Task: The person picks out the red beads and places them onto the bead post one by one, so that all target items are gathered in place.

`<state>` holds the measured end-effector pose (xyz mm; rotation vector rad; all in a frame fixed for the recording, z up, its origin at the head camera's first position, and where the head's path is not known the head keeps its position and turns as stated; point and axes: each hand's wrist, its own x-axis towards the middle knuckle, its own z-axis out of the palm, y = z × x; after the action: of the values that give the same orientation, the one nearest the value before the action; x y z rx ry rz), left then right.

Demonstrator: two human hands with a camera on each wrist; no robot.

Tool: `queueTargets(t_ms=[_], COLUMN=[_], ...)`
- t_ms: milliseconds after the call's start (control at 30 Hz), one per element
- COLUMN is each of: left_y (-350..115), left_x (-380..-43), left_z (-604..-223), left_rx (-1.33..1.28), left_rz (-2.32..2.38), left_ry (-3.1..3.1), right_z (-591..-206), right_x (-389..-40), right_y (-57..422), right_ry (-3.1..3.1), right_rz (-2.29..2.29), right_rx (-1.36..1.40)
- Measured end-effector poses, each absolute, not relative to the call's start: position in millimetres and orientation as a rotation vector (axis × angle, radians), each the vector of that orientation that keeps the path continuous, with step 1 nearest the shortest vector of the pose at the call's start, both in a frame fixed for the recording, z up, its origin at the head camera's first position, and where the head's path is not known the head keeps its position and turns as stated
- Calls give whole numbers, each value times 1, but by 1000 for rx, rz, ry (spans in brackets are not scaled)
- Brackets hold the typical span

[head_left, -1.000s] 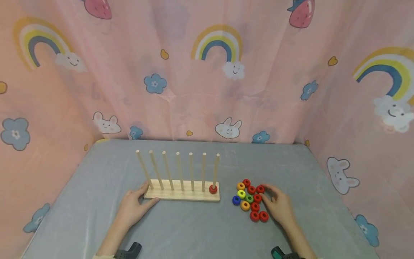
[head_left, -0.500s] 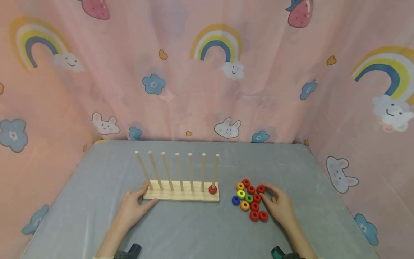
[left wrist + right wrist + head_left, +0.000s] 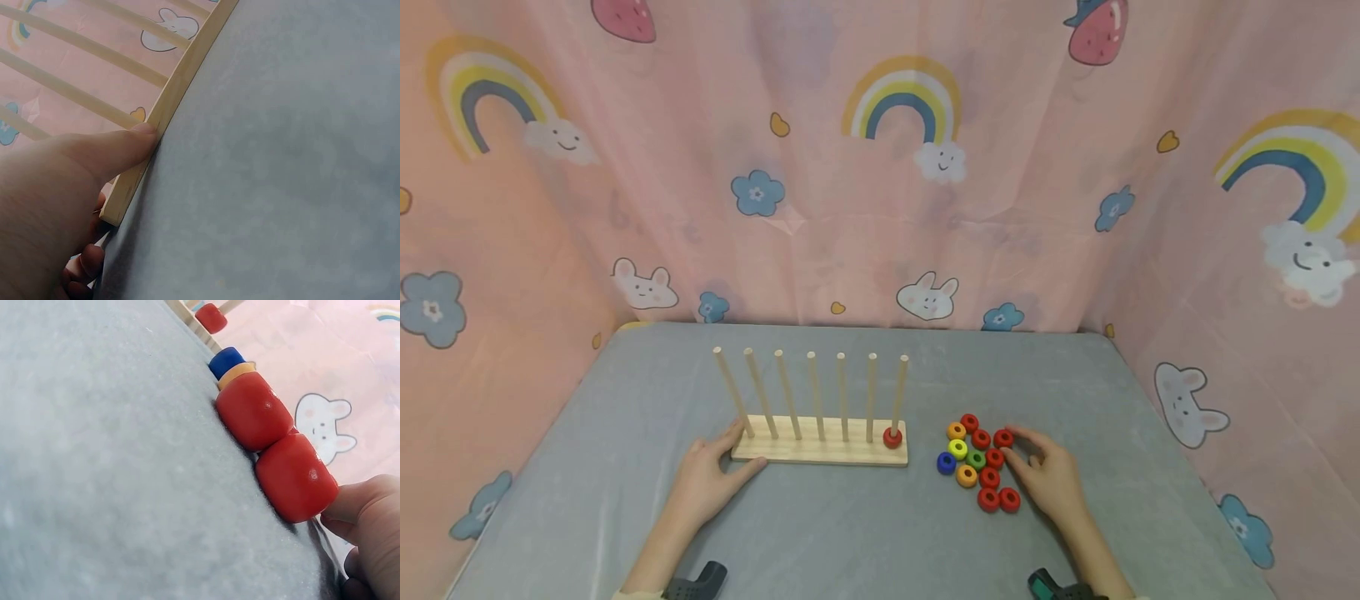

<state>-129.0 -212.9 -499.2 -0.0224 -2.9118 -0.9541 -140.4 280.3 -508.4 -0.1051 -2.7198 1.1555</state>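
A wooden peg rack (image 3: 820, 452) with several upright pegs stands on the table. A single red bead (image 3: 892, 437) is on its rightmost peg. My left hand (image 3: 706, 477) grips the rack's left end; in the left wrist view the thumb (image 3: 128, 149) presses along the front edge. To the right of the rack lies a group of beads in red, orange, yellow, green and blue. At its right side my right hand (image 3: 1051, 477) has the index finger and thumb about a red bead (image 3: 1003, 438). In the right wrist view, two red beads (image 3: 295, 478) partly hide the fingertips.
Within the bead group are a blue bead (image 3: 947, 463), a yellow bead (image 3: 957, 449), a green bead (image 3: 975, 460) and an orange bead (image 3: 966, 476). A grey cloth covers the table (image 3: 850, 542). Behind and beside it hangs a pink printed curtain (image 3: 820, 267).
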Motion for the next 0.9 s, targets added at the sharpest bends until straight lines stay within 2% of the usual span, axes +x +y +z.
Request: queueTargets(t_ms=[633, 900], left_y=[-213, -213], left_x=[-129, -130], left_z=[-501, -502], left_rx=[-16, -34], left_rz=[-953, -947], left_ry=[-2907, -2888], right_z=[-501, -490], right_x=[-137, -132], right_y=[281, 279], right_ry=[-2531, -2419], right_rz=[1473, 1519], right_rx=[-165, -100])
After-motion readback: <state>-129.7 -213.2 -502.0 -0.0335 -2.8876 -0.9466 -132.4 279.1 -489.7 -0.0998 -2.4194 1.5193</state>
